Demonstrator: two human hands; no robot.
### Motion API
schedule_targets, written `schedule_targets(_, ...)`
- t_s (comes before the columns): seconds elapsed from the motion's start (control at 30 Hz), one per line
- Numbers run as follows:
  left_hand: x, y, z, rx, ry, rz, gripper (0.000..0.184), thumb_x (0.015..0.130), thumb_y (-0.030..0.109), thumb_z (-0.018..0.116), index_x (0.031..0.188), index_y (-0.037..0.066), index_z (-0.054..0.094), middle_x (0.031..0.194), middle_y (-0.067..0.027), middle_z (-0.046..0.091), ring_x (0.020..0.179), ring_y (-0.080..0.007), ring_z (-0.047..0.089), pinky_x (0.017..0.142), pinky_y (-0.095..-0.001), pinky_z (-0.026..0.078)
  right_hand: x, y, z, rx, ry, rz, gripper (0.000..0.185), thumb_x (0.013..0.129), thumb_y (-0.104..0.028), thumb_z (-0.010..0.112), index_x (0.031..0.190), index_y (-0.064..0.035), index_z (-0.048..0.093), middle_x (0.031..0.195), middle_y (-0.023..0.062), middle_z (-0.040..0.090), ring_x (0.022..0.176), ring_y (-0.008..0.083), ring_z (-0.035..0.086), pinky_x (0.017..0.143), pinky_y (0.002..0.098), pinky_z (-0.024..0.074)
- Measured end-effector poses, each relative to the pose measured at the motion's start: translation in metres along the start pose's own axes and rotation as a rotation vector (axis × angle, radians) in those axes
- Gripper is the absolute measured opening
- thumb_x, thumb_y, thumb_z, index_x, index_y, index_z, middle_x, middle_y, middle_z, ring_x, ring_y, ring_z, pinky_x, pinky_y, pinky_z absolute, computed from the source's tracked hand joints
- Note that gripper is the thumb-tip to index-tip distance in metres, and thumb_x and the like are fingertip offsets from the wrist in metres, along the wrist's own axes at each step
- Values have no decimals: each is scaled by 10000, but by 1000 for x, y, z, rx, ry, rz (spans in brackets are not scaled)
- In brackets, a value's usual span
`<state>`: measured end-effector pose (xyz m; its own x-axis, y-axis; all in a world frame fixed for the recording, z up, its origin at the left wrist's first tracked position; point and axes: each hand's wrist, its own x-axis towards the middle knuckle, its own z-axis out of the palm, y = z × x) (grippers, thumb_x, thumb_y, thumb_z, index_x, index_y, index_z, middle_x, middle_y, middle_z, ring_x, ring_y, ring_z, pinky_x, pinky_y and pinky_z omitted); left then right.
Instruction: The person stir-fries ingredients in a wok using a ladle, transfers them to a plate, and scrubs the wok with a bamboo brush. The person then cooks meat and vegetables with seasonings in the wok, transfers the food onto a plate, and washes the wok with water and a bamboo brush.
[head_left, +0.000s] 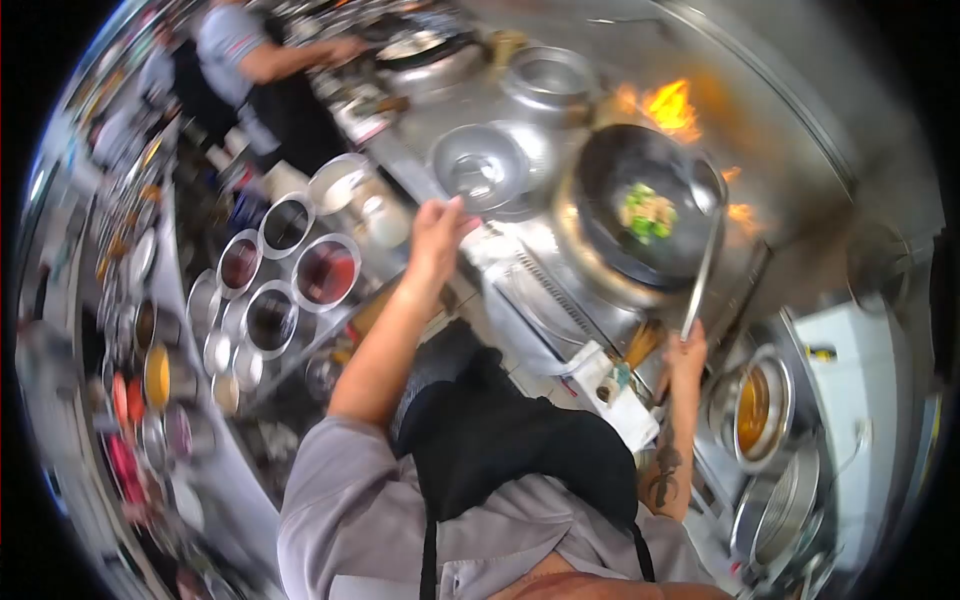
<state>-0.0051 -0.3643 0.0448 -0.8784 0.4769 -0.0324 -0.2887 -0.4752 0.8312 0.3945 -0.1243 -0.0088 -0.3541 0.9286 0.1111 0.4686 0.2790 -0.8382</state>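
Observation:
My right hand (685, 355) is wrapped round the long handle of a metal ladle (707, 200), whose round bowl hangs over the right side of a dark wok (610, 170). Green and pale food pieces (648, 213) lie together in the wok. Flames (670, 108) rise behind its far rim. On the left, my left hand (438, 240) has its fingers closed at the near rim of a shiny metal bowl (480, 165). That bowl looks bare inside apart from reflections, and it overlaps other metalware behind it.
Several round containers of dark and red sauces (327, 272) stand on the counter to my left. A pot of orange-brown liquid (753, 410) sits at right, near a metal strainer (787, 505). White cloths (625, 410) lie in front of the stove. A co-worker (265, 85) works at far left.

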Motion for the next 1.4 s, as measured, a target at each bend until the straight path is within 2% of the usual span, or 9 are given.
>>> schedule_targets(0.1,-83,54,-140,-37,324,188,152,947,171,593,894,65,497,907,-86,571,818,-214,619,767,-366,563,60,33,-2,-594,14,-295,461,817,-105,623,1250,24,531,919,194,662,792,348,654,743,394,528)
schedule_targets(0.13,-122,69,-190,-61,485,146,133,953,163,573,916,60,496,910,-86,575,823,-220,624,760,-368,564,64,11,3,-562,-18,-139,479,790,-110,620,1238,39,535,1040,268,644,964,417,624,866,428,480)
schedule_targets(0.3,-345,111,-383,-75,1358,312,218,903,64,533,1077,-66,525,980,-184,571,835,-310,640,683,-371,583,141,123,11,-413,-68,-371,373,791,-66,539,1135,77,538,705,182,581,444,254,559,441,372,469)
schedule_targets(0.5,-514,113,-493,-345,1475,526,487,944,261,542,1311,-28,407,1258,-189,511,931,-317,633,752,-378,573,96,26,26,-72,-54,-147,329,805,-56,527,1108,72,537,657,137,551,396,194,508,372,341,413)
schedule_targets(0.63,-394,144,-362,483,1134,-213,646,894,445,575,1372,49,400,1298,-179,520,1037,-351,617,773,-378,547,104,15,24,-65,-32,-125,308,838,-65,555,1119,59,539,664,90,536,409,164,489,374,307,397)
schedule_targets(0.77,-216,161,-90,1795,85,180,280,785,64,575,1047,-31,606,1028,-204,627,968,-354,625,791,-375,506,99,-15,29,-60,-63,-90,343,866,-84,546,1180,49,517,768,130,589,435,169,493,395,302,404)
schedule_targets(0.97,-199,157,194,1787,-439,883,284,737,82,596,990,-42,629,1048,-224,617,992,-363,615,764,-381,510,77,-43,33,12,-99,-140,383,878,-95,610,1221,49,520,815,96,606,489,136,518,433,285,421)
schedule_targets(1.07,-213,156,224,1767,-479,986,301,735,94,604,1001,-44,629,1043,-219,618,991,-360,615,757,-399,513,89,-17,30,-74,-100,-273,443,847,-49,636,1237,116,509,1010,244,635,769,295,618,609,373,547)
schedule_targets(1.4,-205,166,207,1816,-529,1039,358,729,135,629,1036,-49,629,1025,-203,622,987,-350,613,734,-456,523,34,-43,30,-2,2,-208,334,878,-85,610,1176,47,538,840,100,594,563,138,527,481,287,433)
